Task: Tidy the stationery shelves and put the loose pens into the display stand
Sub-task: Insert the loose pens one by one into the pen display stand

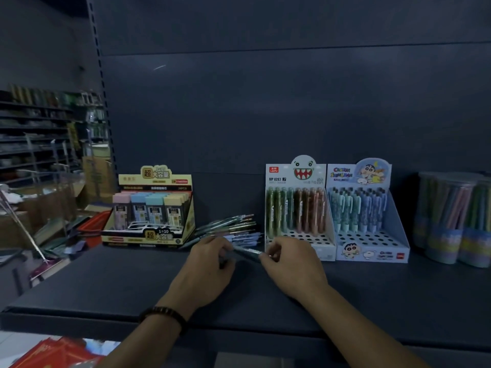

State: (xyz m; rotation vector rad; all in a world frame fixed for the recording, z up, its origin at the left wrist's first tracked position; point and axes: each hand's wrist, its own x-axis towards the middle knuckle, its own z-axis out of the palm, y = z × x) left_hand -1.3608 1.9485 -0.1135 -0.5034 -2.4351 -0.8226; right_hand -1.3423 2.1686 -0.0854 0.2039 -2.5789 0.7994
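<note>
A pile of loose pens (233, 229) lies on the dark shelf (106, 282) between the yellow lead box and the white display stand (300, 208). The stand holds green and brown pens at the back, with several vacant holes in front. My left hand (210, 264) and my right hand (289, 261) together hold one teal pen (248, 252) lying across, just in front of the pile. The left fingers curl round its left end, the right fingers pinch its right end near the stand's front.
A yellow box of lead cases (151, 211) stands to the left. A blue cartoon pen stand (369, 216) sits right of the white one, and clear tubs of pencils (451, 219) at far right. Red packets (53, 351) lie below the shelf edge.
</note>
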